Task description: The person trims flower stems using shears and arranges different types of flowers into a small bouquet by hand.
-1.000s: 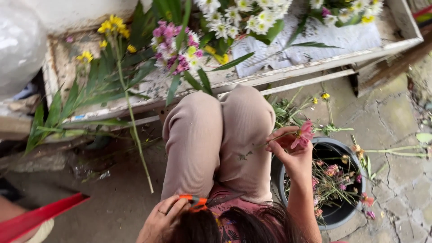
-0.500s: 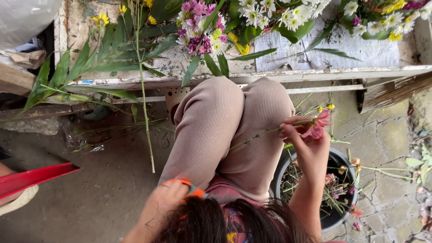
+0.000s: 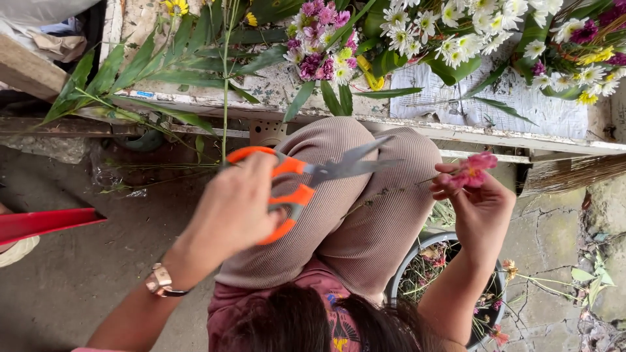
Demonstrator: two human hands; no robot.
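The pink flower (image 3: 475, 168) sits at the fingertips of the right hand (image 3: 479, 207), pinched closed on it, and its thin stem runs down toward the left hand (image 3: 238, 205). The left hand is closed through the orange handles of the scissors (image 3: 313, 177), with the blades a little apart and pointing to the flower. Beyond both hands lies a wooden table (image 3: 456, 130) with white, purple and yellow flowers (image 3: 417, 29). Below the right hand stands a dark bucket (image 3: 407, 264).
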